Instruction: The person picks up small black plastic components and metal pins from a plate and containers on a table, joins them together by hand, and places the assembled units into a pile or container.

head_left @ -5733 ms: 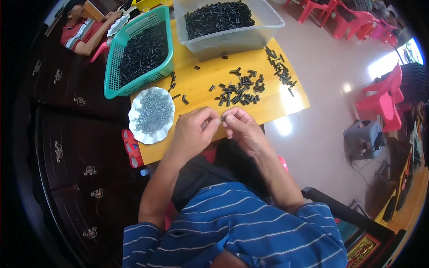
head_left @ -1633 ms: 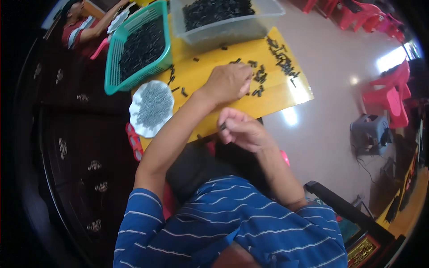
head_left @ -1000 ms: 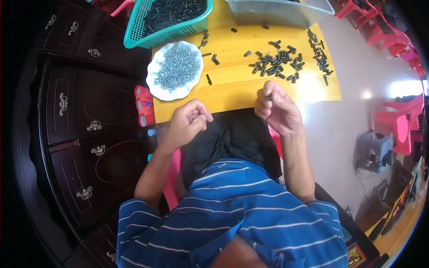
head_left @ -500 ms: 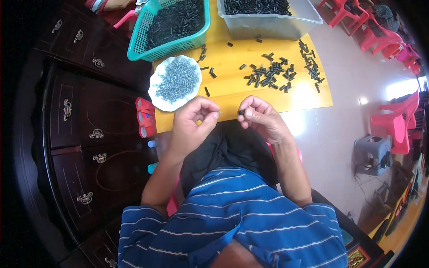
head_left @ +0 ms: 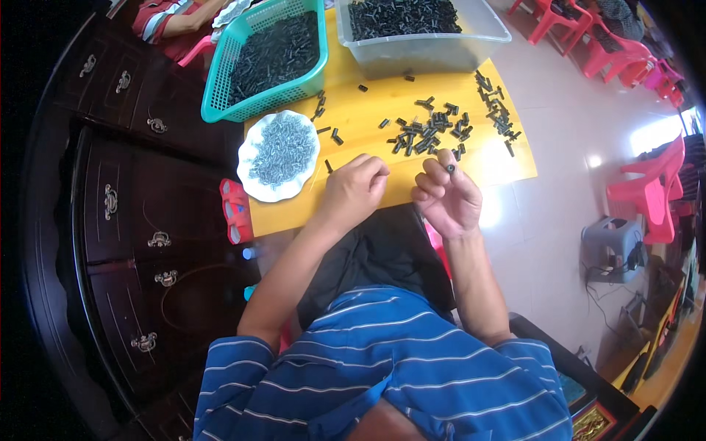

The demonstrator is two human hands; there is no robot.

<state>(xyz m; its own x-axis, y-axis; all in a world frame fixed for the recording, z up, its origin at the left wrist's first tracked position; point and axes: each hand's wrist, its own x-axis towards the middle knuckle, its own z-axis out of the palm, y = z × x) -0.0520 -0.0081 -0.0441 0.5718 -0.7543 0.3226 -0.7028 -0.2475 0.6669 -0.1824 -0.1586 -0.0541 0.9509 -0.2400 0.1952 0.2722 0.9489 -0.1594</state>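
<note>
Between the thumb and fingertips of my right hand (head_left: 450,202) is a small black cylindrical part (head_left: 450,169), its round end turned up toward me. My left hand (head_left: 354,187) hovers over the near table edge, back of the hand up and fingers curled closed; what they hold, if anything, is hidden. Left of it stands a white scalloped plate (head_left: 259,189) heaped with small clear-grey pieces (head_left: 283,151). Beyond my right hand lies a loose pile of black cylindrical parts (head_left: 426,134) on the yellow table (head_left: 368,121).
At the table's far side stand a green basket (head_left: 212,103) and a clear plastic bin (head_left: 412,62), both filled with black parts. More parts line the right edge (head_left: 498,110). Another person's arm (head_left: 190,22) shows at upper left. Dark drawers (head_left: 154,184) stand left; pink chairs (head_left: 654,191) and a grey stool (head_left: 610,246) right.
My left hand has rolled over, back upward, and moved right. My right hand has shifted right and tilted up, still pinching the black part. The view has shifted slightly.
</note>
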